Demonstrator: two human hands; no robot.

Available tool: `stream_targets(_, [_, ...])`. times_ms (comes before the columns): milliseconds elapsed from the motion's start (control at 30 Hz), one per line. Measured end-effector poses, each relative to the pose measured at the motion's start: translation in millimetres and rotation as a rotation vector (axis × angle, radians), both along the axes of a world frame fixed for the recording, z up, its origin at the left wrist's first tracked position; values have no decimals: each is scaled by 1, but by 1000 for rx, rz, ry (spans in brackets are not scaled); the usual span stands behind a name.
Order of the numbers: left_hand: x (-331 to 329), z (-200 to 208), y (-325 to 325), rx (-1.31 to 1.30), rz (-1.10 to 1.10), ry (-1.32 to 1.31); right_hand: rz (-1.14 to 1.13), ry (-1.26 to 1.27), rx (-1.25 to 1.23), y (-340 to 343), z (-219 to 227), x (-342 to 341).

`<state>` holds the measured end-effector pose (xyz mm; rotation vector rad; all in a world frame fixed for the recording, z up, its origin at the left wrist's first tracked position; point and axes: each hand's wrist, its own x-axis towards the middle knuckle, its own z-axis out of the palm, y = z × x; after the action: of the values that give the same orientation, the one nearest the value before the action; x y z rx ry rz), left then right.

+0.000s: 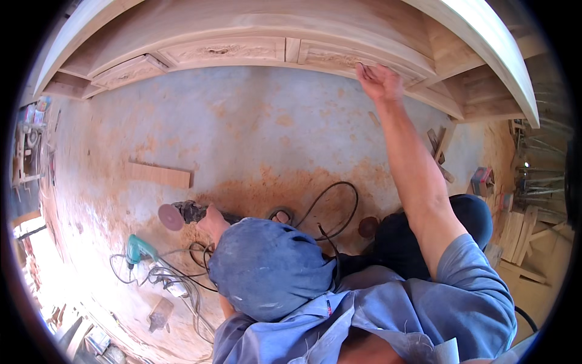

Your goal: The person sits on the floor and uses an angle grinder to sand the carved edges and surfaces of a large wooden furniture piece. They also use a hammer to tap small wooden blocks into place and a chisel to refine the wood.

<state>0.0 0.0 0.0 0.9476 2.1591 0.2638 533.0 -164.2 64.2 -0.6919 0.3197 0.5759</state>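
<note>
On the left, my left hand (213, 223) is closed around the dark body of an angle grinder (191, 211), which has a round reddish sanding disc (171, 217) on its end. Rounded blue cloth (273, 267) hides most of that forearm. My right arm reaches far forward. Its hand (382, 84) has curled fingers against the lower edge of a carved wooden panel (330, 56); whatever lies within them is hidden. The panel belongs to a long, pale, unpainted wooden furniture piece (242, 24) with a curved frame and a second carved panel (224, 50).
A green power tool (140, 249) lies on the left among tangled cables (182, 282). A wooden board (159, 175) rests on the dusty floor. A black cord (354, 209) loops near my legs. Timber pieces (524, 236) are stacked on the right, near a small box (482, 181).
</note>
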Motion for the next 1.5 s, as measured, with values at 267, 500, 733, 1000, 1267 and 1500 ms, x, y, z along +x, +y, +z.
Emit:
stream_targets(267, [-5, -14, 0, 119, -132, 304, -98, 8, -57, 4, -4, -29])
stream_targets(500, [-12, -18, -4, 165, -221, 436, -47, 49, 19, 6, -19, 6])
stream_targets(733, [-11, -30, -9, 210, -166, 364, 51, 1, 140, -8, -15, 3])
stream_targets(1000, [-5, 22, -1, 222, -230, 98, 53, -17, 86, -13, -9, -2])
stream_targets(1267, [177, 187, 126, 5, -573, -1035, 83, 54, 10, -33, -39, -15])
stream_targets(1500, [384, 206, 85, -274, -477, -961, 3, 297, -164, -62, -79, -93])
